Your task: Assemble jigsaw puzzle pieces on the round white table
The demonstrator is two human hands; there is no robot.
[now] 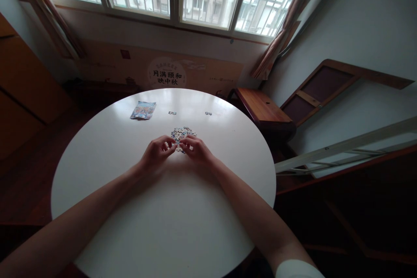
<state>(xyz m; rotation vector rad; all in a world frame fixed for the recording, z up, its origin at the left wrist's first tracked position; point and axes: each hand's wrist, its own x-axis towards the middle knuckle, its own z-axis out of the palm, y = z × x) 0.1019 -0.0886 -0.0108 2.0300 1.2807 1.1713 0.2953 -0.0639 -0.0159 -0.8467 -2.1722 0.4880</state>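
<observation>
A small heap of jigsaw puzzle pieces (183,132) lies near the middle of a round white table (163,208). My left hand (158,152) and my right hand (195,148) rest side by side at the near edge of the heap. Their fingertips meet and pinch small puzzle pieces between them; the pieces are too small to make out in detail. Both forearms lie across the tabletop.
A printed picture card (143,110) lies at the far left of the table. Two small clusters of pieces (172,113) (208,113) sit beyond the heap. A wooden desk (260,110) stands at the right, cardboard under the window behind.
</observation>
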